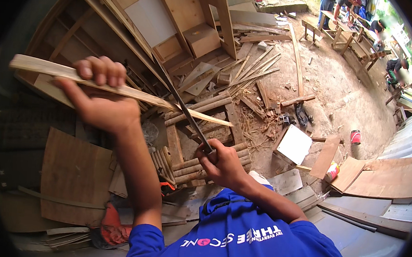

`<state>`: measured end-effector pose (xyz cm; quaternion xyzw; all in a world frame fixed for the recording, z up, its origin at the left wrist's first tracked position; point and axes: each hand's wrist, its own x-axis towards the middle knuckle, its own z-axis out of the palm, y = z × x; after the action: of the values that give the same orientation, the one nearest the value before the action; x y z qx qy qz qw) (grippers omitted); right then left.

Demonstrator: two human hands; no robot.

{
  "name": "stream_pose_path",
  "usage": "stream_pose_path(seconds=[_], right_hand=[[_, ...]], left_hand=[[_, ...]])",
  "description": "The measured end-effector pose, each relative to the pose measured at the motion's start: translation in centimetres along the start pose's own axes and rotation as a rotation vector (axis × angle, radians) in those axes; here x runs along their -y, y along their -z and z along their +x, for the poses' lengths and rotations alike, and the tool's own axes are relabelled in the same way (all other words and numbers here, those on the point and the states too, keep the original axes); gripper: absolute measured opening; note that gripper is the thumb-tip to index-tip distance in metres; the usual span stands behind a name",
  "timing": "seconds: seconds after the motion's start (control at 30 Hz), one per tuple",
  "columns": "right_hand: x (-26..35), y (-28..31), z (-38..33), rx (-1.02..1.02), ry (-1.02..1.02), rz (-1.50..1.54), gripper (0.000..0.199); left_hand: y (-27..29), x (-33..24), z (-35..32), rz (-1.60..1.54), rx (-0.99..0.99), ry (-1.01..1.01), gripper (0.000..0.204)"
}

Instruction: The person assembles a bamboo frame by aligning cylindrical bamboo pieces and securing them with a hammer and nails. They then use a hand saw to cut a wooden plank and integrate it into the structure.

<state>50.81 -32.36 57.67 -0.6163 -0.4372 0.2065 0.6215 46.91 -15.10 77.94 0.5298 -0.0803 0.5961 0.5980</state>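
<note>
A long pale wooden strip [141,95] is held up at the left, slanting down toward the middle. My left hand [104,95] is closed round it, thumb beneath and fingers over the top. The fingers of my right hand [225,165] wrap the handle end of a long, dark, narrow blade, which looks like a machete [183,107]. The blade crosses the strip near its thinner, split-looking end; whether the two touch I cannot tell. Below them stands a low stool or bench of round wooden poles [193,173].
Wood scraps [255,70] and shavings litter the ground beyond the bench. A tall wooden cabinet frame [171,11] stands at the far left. A white-topped box [294,144] and a red can [356,137] are at the right. Several people work at wooden benches [340,24] at the far right.
</note>
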Motion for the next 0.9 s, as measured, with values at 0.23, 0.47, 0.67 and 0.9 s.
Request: stream_pose_path(seconds=[0.23, 0.47, 0.67, 0.9], right_hand=[[2.1, 0.2, -0.1, 0.006, -0.004, -0.045, 0.021], [4.4, -1.1, 0.7, 0.065, 0.181, -0.129, 0.027], [2.5, -0.9, 0.5, 0.106, -0.078, -0.221, 0.023], [-1.2, 0.2, 0.0, 0.079, -0.284, -0.303, 0.02]], left_hand=[[0.7, 1.1, -2.5, 0.069, -0.079, -0.079, 0.05], [0.7, 0.1, -4.6, 0.107, -0.22, -0.194, 0.05], [1.2, -1.0, -5.6, 0.084, -0.221, -0.208, 0.051], [1.3, -1.0, -6.3, 0.09, -0.262, -0.214, 0.051]])
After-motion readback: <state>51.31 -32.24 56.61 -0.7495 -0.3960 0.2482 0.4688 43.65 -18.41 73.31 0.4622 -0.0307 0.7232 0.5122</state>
